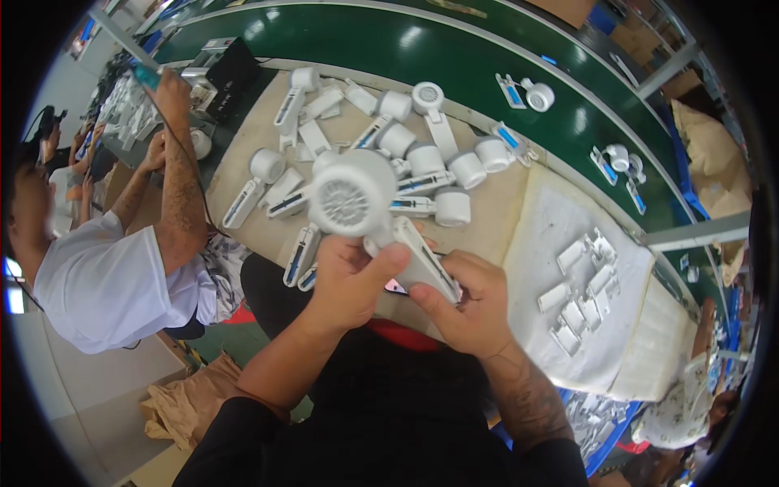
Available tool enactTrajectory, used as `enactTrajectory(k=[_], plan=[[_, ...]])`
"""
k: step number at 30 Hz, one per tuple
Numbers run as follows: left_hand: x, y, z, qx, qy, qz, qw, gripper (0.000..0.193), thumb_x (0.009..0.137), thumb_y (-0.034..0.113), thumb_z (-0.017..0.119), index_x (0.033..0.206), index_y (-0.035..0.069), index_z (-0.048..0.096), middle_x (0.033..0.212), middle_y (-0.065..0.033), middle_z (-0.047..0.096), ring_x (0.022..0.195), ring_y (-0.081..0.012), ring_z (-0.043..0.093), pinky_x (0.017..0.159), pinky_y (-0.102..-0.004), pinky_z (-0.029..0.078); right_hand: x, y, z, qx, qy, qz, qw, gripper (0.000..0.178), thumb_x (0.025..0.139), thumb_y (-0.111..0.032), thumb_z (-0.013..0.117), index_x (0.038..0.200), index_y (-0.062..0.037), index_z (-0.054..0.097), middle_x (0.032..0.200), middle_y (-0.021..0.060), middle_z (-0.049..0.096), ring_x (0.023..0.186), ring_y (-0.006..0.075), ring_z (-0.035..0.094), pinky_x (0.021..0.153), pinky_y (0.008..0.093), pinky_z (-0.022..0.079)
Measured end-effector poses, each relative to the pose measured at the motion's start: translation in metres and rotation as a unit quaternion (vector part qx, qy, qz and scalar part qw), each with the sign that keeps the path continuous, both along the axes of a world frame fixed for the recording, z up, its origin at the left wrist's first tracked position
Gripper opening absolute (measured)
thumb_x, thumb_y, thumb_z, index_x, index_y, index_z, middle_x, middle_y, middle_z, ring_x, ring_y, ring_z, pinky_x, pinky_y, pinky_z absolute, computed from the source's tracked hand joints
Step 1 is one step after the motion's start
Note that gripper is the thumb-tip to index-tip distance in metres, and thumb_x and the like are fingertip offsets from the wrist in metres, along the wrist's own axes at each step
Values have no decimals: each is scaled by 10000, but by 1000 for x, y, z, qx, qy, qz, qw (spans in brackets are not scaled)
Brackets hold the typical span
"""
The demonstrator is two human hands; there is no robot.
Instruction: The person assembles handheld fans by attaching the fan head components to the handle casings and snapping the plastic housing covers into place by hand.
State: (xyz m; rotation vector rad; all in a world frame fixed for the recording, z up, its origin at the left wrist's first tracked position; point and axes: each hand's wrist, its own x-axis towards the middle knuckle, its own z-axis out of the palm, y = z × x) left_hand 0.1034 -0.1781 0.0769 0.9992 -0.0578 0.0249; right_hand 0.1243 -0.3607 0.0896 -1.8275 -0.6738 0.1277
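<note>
A white handheld fan is raised over the table with its round grille tilted up toward me. My left hand grips it just below the head, the thumb lying across the neck. At the lower end of the handle, my right hand is closed around it, with the thumb along its side. A long slot shows in the handle; what lies inside is hard to make out. Behind it, several similar white fans lie heaped on the beige table cover, some with open handles showing blue parts.
Small white handle shells lie on a white foam sheet at right. Beyond runs a green conveyor carrying fan parts. At left, a co-worker holds a teal tool. A blue bin of parts stands lower right.
</note>
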Motion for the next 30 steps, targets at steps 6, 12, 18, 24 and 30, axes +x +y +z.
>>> enactTrajectory(k=[6, 12, 18, 24, 30], plan=[[67, 72, -6, 323, 58, 137, 935, 206, 871, 170, 778, 996, 15, 723, 855, -16, 719, 733, -64, 642, 640, -239, 517, 30, 7, -14, 36, 220, -28, 974, 264, 879, -173, 757, 1069, -4, 687, 829, 33, 681, 713, 70, 601, 632, 243, 488], [156, 265, 17, 816, 93, 186, 539, 346, 782, 345, 776, 868, 18, 705, 709, -164, 650, 637, -317, 634, 617, -415, 489, 194, -61, -19, -23, 55, -121, 991, 175, 911, -155, 722, 1002, -8, 700, 751, -45, 633, 673, 17, 523, 598, 200, 434], [181, 296, -55, 818, 122, 137, 545, 417, 697, 331, 823, 949, 14, 722, 887, -207, 703, 840, -372, 686, 747, -435, 530, 356, -135, -76, -320, -113, -304, 890, 710, 774, -337, 804, 1383, -123, 506, 1335, 226, 551, 1228, 347, 552, 1005, 409, 472], [169, 268, -45, 789, 147, 171, 571, 583, 711, 407, 834, 1148, 45, 698, 1037, -204, 717, 980, -353, 689, 866, -388, 526, 395, -130, -121, -221, -32, -333, 916, 746, 732, -351, 846, 1318, -41, 504, 1242, 222, 614, 1122, 365, 621, 933, 415, 512], [124, 183, -14, 513, 21, 255, 819, 358, 863, 197, 747, 1166, 14, 691, 1200, -111, 682, 1173, -183, 590, 1030, -349, 411, 298, -93, -57, 68, -37, -233, 969, 501, 881, -197, 766, 1251, -14, 482, 1114, 95, 605, 1027, 158, 579, 864, 305, 500]])
